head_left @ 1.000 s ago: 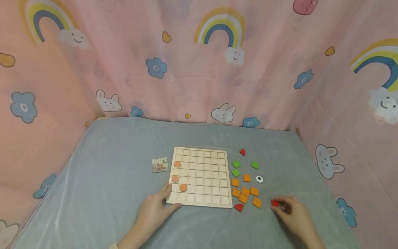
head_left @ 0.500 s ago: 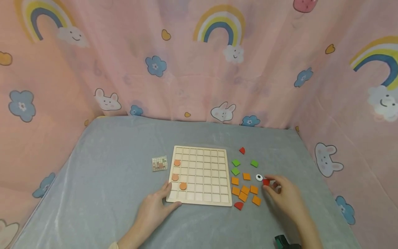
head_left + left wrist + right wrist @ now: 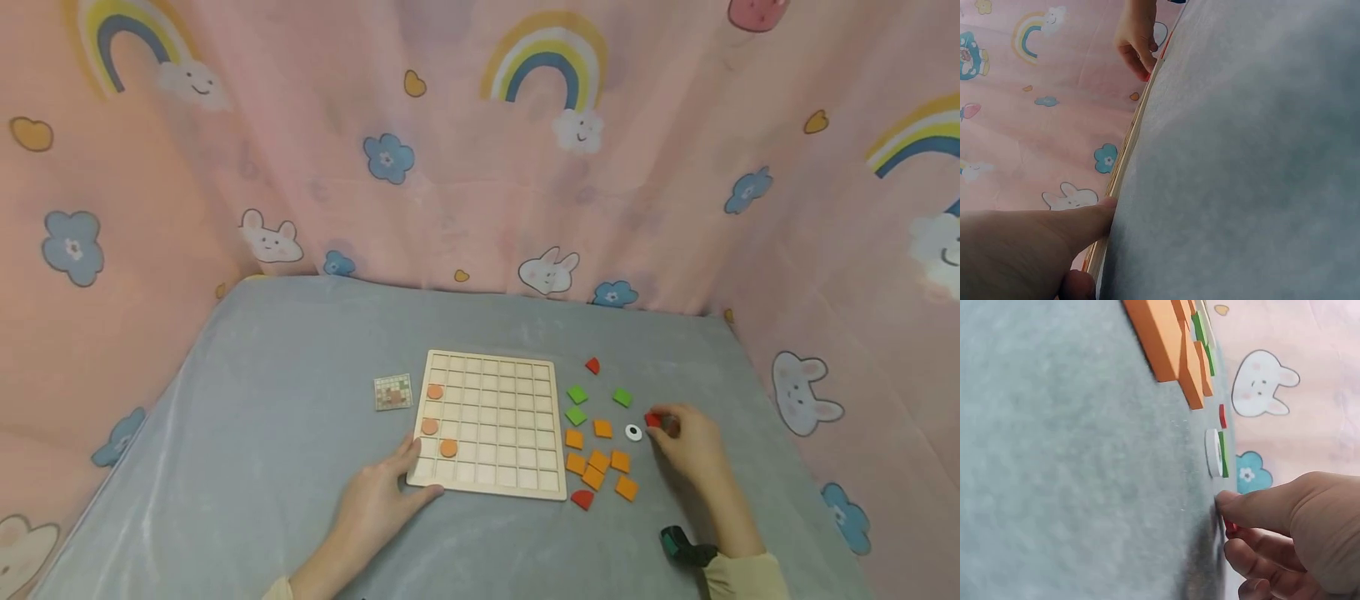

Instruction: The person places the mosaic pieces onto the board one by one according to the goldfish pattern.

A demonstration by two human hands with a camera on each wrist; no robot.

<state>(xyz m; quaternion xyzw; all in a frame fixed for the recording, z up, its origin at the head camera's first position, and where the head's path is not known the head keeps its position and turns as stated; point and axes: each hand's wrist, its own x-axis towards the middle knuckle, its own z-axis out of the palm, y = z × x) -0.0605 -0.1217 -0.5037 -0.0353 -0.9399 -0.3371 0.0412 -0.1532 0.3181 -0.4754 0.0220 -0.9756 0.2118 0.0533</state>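
Over grey cloth point(image 3: 247, 433), the right grip point(image 3: 688, 437) pinches 1 red piece point(image 3: 653, 420) (between its fingertips point(image 3: 1230, 501)).

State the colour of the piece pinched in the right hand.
Red; that piece shows best in the head view.

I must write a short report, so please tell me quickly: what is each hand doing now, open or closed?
Left hand: open, touching the board.
Right hand: closed, pinching a red piece.
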